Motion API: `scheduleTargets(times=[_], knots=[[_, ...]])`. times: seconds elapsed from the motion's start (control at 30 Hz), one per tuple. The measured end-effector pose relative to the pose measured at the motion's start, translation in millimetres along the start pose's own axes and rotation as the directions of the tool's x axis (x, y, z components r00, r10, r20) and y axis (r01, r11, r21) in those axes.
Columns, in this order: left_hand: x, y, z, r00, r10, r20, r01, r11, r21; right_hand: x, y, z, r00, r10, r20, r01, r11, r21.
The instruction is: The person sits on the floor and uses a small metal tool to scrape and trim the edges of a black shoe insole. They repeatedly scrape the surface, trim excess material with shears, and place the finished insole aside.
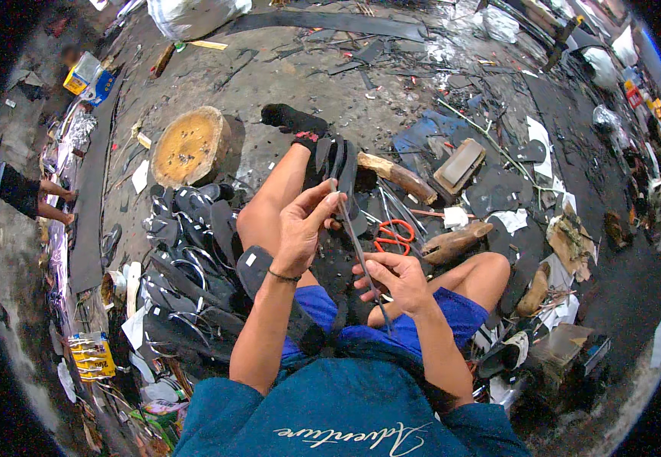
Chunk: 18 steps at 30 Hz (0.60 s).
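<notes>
Above the blue shorts [456, 306] of the seated person, a thin dark strip [354, 236] is held in both hands, slanted from upper left to lower right. Its upper end is pinched by the left hand [297, 234]; that grip is closed to the strip's thickness, thumb against fingers. Lower down, the strip is taken between thumb and fingers of the right hand [400, 283], the grip drawn in around it (how firmly it is pressed cannot be told). The lower end is left free.

Writing noted: pale cursive lettering [346, 436] is carried across the teal shirt [323, 388], upside down as viewed. Print is borne by a yellow carton [93, 356] at lower left and a yellow-and-blue box [96, 82] at upper left. A small white sticker [251, 260] is stuck on a dark sole beside the left forearm; any marks on it are too small to be read.

Red-handled scissors [395, 238] are seen between the legs, near a wooden block [456, 242]. Black sandals [193, 266] are heaped at left.
</notes>
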State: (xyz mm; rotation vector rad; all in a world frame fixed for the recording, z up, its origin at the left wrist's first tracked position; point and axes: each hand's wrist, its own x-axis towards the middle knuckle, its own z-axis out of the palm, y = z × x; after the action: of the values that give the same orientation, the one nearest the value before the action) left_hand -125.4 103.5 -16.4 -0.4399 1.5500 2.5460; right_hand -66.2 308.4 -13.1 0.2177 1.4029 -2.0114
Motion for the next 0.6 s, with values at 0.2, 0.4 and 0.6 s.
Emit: scheduleTargets(times=[0.2, 0.4, 0.6], knots=[[-19.5, 8.2, -16.1, 0.988, 0.136, -0.072, -0.132, 0.99, 0.058, -2.2, 1.3, 22.9, 0.997, -0.037, -0.064, 0.033, 0.998, -0.06], [-31.5, -9.0, -19.0, 0.943, 0.249, -0.223, -0.22, 0.965, 0.145, 12.8, 26.8, 57.8, 0.686, -0.727, -0.012, 0.422, 0.412, -0.808], [-42.1, 9.1, -50.9, 0.908, 0.232, -0.348, -0.22, 0.973, 0.076, 28.3, 33.5, 59.5, 0.721, -0.673, -0.165, 0.452, 0.638, -0.624]])
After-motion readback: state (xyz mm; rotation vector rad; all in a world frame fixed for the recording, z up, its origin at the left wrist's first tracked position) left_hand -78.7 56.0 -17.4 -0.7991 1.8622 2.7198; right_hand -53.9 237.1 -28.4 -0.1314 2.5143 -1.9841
